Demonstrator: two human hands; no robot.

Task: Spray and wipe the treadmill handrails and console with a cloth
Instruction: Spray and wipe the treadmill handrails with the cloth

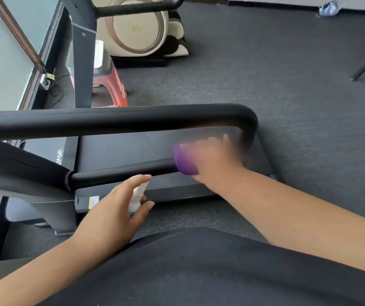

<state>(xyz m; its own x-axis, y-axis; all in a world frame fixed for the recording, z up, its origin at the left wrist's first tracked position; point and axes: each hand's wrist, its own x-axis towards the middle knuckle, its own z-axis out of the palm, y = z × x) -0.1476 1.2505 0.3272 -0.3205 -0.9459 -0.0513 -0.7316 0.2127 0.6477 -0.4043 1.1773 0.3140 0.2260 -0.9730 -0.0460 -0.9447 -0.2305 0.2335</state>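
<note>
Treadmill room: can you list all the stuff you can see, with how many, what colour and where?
Handrails: two, black, across the middle; the near one runs lower.
Cloth: one, purple, wrapped round the near handrail.
Spray bottle: one, white, in the left hand below the near handrail.
Treadmill deck: one, black, under the rails.
Stool: one, pink, behind the grey upright.
Exercise machine: one, cream and black, at the top.
Floor: dark grey carpet, on the right.
Left hand: holds the spray bottle.
Right hand: blurred, grips the cloth on the near handrail.
</note>
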